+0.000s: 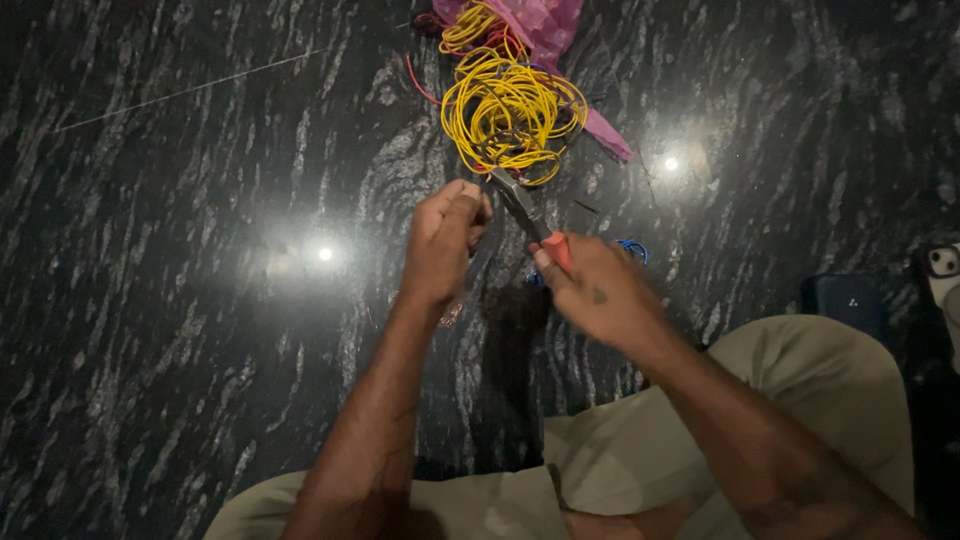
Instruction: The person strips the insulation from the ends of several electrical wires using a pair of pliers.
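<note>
My right hand (595, 290) grips the orange handles of a pair of pliers (525, 210), whose dark jaws point up and left toward my left hand. My left hand (445, 240) is closed, pinching a thin wire end near the plier jaws; the wire itself is hard to make out. Just beyond both hands lies a tangled coil of yellow wire (510, 110) on the dark floor, with a second yellow bundle (470, 25) behind it.
A pink plastic bag (550, 30) lies under the wire coils. Red wire (420, 85) trails left of the coil and blue wire (632, 248) lies by my right hand. A phone (942, 265) and dark case (845, 300) sit at right on the polished black stone floor (180, 300). My knees show below.
</note>
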